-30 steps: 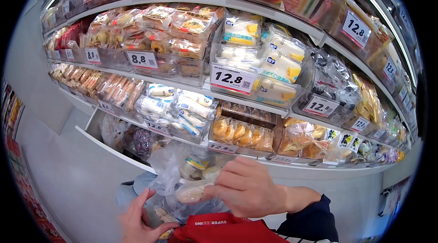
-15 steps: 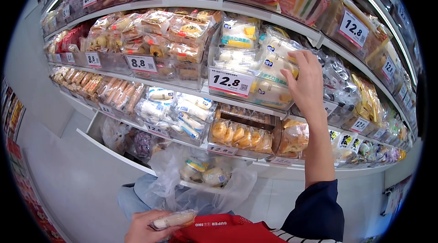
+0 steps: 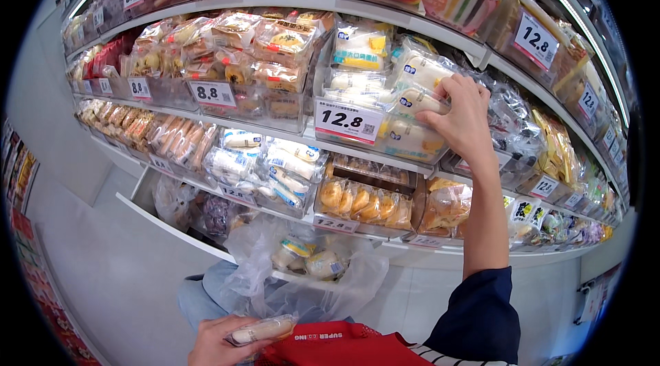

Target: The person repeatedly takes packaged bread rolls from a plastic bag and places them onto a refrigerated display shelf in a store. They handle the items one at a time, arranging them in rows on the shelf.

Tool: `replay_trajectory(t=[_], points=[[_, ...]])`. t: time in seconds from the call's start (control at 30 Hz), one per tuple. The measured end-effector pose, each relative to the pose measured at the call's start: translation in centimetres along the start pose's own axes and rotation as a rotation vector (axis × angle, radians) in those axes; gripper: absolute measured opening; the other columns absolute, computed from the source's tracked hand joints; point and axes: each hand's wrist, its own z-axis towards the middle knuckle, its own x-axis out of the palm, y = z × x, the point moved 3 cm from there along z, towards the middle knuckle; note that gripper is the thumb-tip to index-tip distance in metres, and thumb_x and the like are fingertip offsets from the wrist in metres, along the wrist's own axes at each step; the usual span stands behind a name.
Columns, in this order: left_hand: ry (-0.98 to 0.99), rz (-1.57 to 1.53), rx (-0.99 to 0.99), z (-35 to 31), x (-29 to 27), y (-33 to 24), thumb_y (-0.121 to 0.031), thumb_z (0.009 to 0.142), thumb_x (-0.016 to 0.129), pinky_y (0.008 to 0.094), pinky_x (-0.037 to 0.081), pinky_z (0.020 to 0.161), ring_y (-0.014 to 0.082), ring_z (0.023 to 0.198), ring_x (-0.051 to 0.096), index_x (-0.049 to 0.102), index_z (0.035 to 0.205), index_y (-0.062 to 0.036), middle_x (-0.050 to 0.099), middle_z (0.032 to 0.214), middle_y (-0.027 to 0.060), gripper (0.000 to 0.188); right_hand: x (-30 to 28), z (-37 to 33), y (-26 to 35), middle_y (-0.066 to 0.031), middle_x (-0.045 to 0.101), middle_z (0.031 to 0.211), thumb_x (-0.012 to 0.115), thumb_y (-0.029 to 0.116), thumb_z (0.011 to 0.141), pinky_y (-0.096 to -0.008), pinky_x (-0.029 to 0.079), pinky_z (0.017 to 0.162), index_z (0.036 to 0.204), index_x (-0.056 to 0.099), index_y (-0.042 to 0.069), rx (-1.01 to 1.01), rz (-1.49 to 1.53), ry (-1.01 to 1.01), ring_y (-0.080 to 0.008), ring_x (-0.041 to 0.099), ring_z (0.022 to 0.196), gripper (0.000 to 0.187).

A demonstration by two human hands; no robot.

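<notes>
My left hand [image 3: 223, 342], low in the view, is closed round a clear-wrapped pale bread [image 3: 262, 330] and holds it in front of my red apron [image 3: 323, 349]. My right hand [image 3: 464, 118] reaches into a clear bin [image 3: 405, 153] on the middle shelf. Its thumb and fingers pinch the right end of a white bread packet [image 3: 417, 101] with a blue label, one of several stacked there. A similar packet [image 3: 419, 69] lies just above it; the fingertips' far side is hidden.
Left of it stands a bin of wrapped buns [image 3: 282, 42]. Below are golden rolls [image 3: 364, 204] and blue-and-white bread packs [image 3: 289, 166]. An open drawer [image 3: 175, 232] juts out low; a clear plastic bag [image 3: 254, 263] with wrapped breads hangs by my knee. Price cards [image 3: 349, 122] front the shelves.
My right hand has shifted slightly and its fingers have drawn in on the end of the bread packet. The left hand keeps its wrapped bread in the same place.
</notes>
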Motion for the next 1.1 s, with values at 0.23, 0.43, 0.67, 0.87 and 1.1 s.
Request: replay_trajectory(t=[0.23, 0.43, 0.67, 0.87, 1.1], points=[[0.012, -0.066, -0.039, -0.2, 0.0, 0.7, -0.003, 0.082, 0.076, 0.0264, 0.055, 0.074, 0.0130, 0.087, 0.066, 0.064, 0.114, 0.0039, 0.069, 0.100, 0.0071, 0.035, -0.2, 0.0, 0.8, -0.0085, 0.056, 0.080, 0.082, 0.018, 0.063, -0.0442, 0.031, 0.096, 0.077, 0.054, 0.004, -0.030, 0.034, -0.036, -0.0277, 0.052, 0.089, 0.034], [0.002, -0.058, -0.062, -0.2, 0.0, 0.5, -0.003, 0.081, 0.077, 0.0265, 0.055, 0.074, 0.0133, 0.087, 0.066, 0.065, 0.112, 0.0042, 0.068, 0.101, 0.0076, 0.034, 0.0, 0.2, 0.7, -0.0116, 0.058, 0.105, 0.084, 0.019, 0.061, -0.0458, 0.029, 0.101, 0.078, 0.057, 0.005, -0.063, -0.064, -0.079, -0.0300, 0.050, 0.107, 0.035], [0.000, 0.004, -0.015, -0.1, -0.2, 0.4, -0.003, 0.080, 0.077, 0.0269, 0.054, 0.075, 0.0138, 0.088, 0.066, 0.066, 0.110, 0.0045, 0.068, 0.100, 0.0082, 0.033, 0.1, 0.9, -0.6, -0.0141, 0.056, 0.122, 0.085, 0.022, 0.061, -0.0462, 0.026, 0.106, 0.080, 0.060, 0.003, -0.110, -0.096, -0.027, -0.0298, 0.047, 0.121, 0.037], [0.001, -0.063, -0.056, -0.5, -0.1, 0.6, -0.002, 0.081, 0.077, 0.0274, 0.055, 0.075, 0.0141, 0.088, 0.066, 0.064, 0.113, 0.0045, 0.068, 0.101, 0.0086, 0.035, 0.0, 0.8, 0.1, -0.0103, 0.057, 0.112, 0.085, 0.022, 0.061, -0.0450, 0.029, 0.102, 0.081, 0.064, 0.002, -0.077, -0.065, 0.036, -0.0277, 0.049, 0.112, 0.035], [0.008, -0.057, -0.020, -0.4, -0.1, 0.8, -0.003, 0.080, 0.077, 0.0281, 0.055, 0.076, 0.0146, 0.089, 0.066, 0.064, 0.113, 0.0043, 0.069, 0.101, 0.0089, 0.036, -0.2, 0.5, 0.4, -0.0071, 0.055, 0.100, 0.084, 0.022, 0.062, -0.0436, 0.029, 0.100, 0.083, 0.066, 0.004, -0.094, -0.089, 0.019, -0.0261, 0.049, 0.104, 0.033]])
